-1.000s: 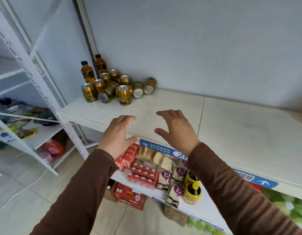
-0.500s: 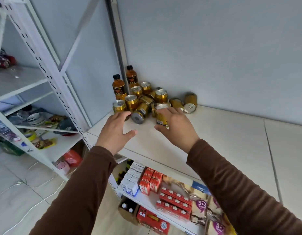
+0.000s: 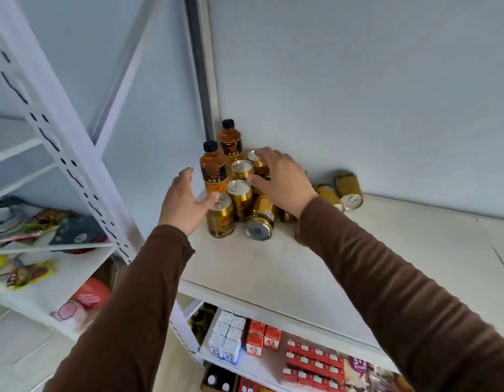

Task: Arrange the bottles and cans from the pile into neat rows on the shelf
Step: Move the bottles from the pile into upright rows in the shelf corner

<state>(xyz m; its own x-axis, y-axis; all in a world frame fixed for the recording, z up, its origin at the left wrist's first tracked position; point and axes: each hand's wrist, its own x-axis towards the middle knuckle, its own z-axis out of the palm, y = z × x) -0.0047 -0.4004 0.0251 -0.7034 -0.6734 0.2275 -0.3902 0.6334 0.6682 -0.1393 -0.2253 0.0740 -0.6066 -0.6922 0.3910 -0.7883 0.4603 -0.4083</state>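
The right hand (image 3: 281, 182) reaches over the pile (image 3: 245, 193) in the back left corner of the shelf (image 3: 315, 264), fingers spread and arched above the cans, thumb near an upright can (image 3: 241, 170); whether it already grips one I cannot tell, since the palm hides what lies under it. The left hand (image 3: 185, 205) is open, fingers straight, thumb touching the rim of the front can (image 3: 220, 216) without closing on it.

By the look of it the task has barely begun. Two bottles (image 3: 214, 171) stand in the corner against the wall, a few cans stand upright beside them, and several more lie on their sides, including one tipped can (image 3: 259, 219) at the front and two lying cans (image 3: 341, 190) off to the right. No row is formed yet, and most of the shelf is still to be filled. On the lower shelf, cartons (image 3: 263, 338) are stacked.
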